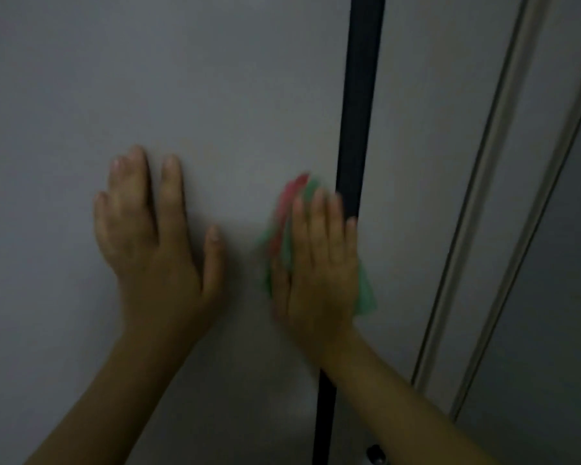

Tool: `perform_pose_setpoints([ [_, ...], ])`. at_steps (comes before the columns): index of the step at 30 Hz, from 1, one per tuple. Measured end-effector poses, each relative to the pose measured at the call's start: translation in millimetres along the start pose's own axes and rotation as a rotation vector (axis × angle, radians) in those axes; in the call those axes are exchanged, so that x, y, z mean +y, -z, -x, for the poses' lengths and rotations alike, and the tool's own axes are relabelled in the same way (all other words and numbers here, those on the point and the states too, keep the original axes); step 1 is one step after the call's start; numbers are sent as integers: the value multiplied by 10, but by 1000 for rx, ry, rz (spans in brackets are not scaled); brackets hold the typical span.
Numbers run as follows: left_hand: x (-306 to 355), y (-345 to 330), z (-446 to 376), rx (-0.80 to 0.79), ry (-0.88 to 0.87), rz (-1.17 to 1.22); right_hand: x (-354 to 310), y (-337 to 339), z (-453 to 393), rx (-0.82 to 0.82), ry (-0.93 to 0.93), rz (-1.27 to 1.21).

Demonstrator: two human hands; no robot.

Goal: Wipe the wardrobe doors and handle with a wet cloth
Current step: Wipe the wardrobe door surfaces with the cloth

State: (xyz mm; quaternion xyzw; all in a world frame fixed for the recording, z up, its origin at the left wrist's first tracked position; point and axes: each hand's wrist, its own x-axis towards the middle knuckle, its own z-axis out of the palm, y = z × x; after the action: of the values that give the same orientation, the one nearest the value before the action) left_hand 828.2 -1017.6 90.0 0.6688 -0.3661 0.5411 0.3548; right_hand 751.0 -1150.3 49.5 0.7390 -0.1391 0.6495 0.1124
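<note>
Two hands [158, 243] [316, 263], one cloth [282, 226], seemingly two doors [215, 95] [426, 146].

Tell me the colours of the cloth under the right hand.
Green and red cloth, seen in the head view.

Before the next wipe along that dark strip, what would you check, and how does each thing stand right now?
1. Green and red cloth under the right hand: ok.
2. Right hand's fingers flat on the cloth: ok.
3. Left hand resting flat on the grey wardrobe door: ok.
4. Cloth beside the dark vertical strip: ok.
5. Cloth wet: cannot tell.
6. Door already clean: cannot tell, picture is blurred.
</note>
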Motion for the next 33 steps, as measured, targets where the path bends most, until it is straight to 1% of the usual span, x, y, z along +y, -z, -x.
perform_pose_setpoints([
  [1,33,1,4,1,21,19,78,9,132,-70,101,2],
  [2,79,-13,-11,-5,42,37,235,21,156,-102,127,12],
  [3,108,-20,7,-20,63,44,367,50,153,-105,90,39],
  [4,145,-38,-2,-26,74,48,491,96,65,-84,14,66],
  [5,169,-35,33,-37,86,48,580,142,6,-43,-100,57],
  [7,225,-46,82,-47,104,34,726,204,-214,87,-316,-3],
  [9,247,-50,141,-67,114,14,687,168,-323,183,-443,-28],
  [10,246,-50,167,-80,113,7,588,126,-293,186,-458,-18],
  [11,242,-50,177,-89,108,3,470,85,-186,159,-410,3],
  [12,232,-48,184,-97,100,-3,346,44,11,82,-290,15],
  [14,202,-23,188,-105,87,-17,237,6,499,-128,88,32],
  [15,183,-5,194,-108,77,-17,285,11,699,-180,240,35],
  [17,131,48,259,-131,56,-10,528,53,829,-179,389,4],
  [18,89,85,317,-155,38,-1,610,114,803,-176,387,0],
  [19,36,121,373,-185,16,9,755,123,759,-167,331,16],
  [20,-35,172,442,-214,-6,20,871,134,670,-173,192,19],
  [22,-211,268,547,-276,-69,10,1031,92,389,-158,-205,-31],
  [23,-305,309,575,-296,-97,-4,989,66,242,-112,-372,-67],
  [24,-416,363,600,-309,-116,-18,814,16,145,-41,-463,-76],
  [25,-511,403,611,-310,-115,-26,581,-33,100,30,-474,-84],
  [26,-591,435,622,-311,-105,-30,321,-68,123,48,-402,-95],
  [27,-668,470,634,-308,-91,-35,57,-91,208,5,-247,-87],
  [28,-740,504,652,-306,-87,-36,-165,-95,337,-76,-29,-49],
  [29,-788,516,686,-315,-90,-39,-205,-127,524,-166,190,-20],
  [30,-856,559,721,-317,-92,-41,-185,-125,656,-220,348,-4],
  [31,-915,598,761,-315,-86,-44,-81,-115,724,-240,427,9],
  [33,-1058,722,837,-304,-47,-46,52,-52,709,-209,475,3],
])
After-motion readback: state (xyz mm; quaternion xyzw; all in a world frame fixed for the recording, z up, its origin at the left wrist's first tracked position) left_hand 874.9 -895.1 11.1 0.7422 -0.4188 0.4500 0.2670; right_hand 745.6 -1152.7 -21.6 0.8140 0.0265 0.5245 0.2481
